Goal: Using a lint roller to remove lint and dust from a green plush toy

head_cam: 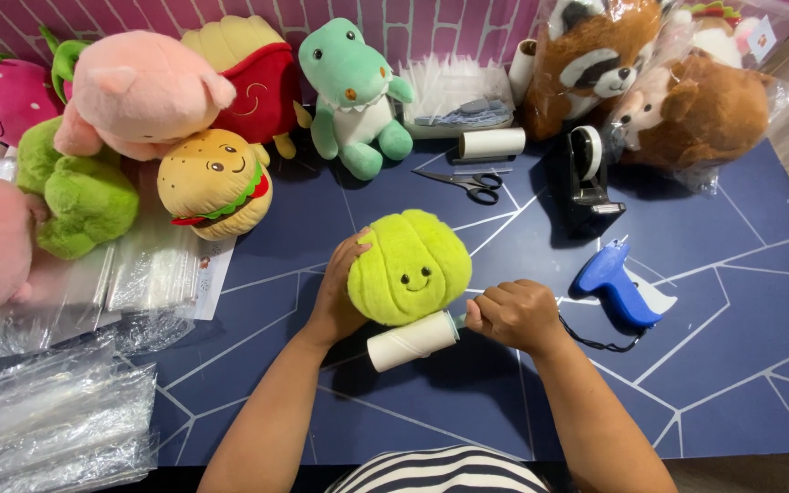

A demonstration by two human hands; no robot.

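A round lime-green plush toy [410, 267] with a smiling face stands upright in the middle of the dark blue table [741, 365]. My left hand [340, 292] cups its left side and steadies it. My right hand [513, 313] is closed around the handle of a lint roller [411, 340], whose white roll lies against the toy's lower front edge.
Several plush toys line the back: a burger [216, 183], a green dinosaur [355, 96], a pink pig [139, 91], a raccoon [591, 59]. Scissors [468, 183], a spare roll [492, 143], a black tape dispenser [591, 173] and a blue tagging gun [615, 283] lie nearby. Clear plastic bags [57, 411] pile at left.
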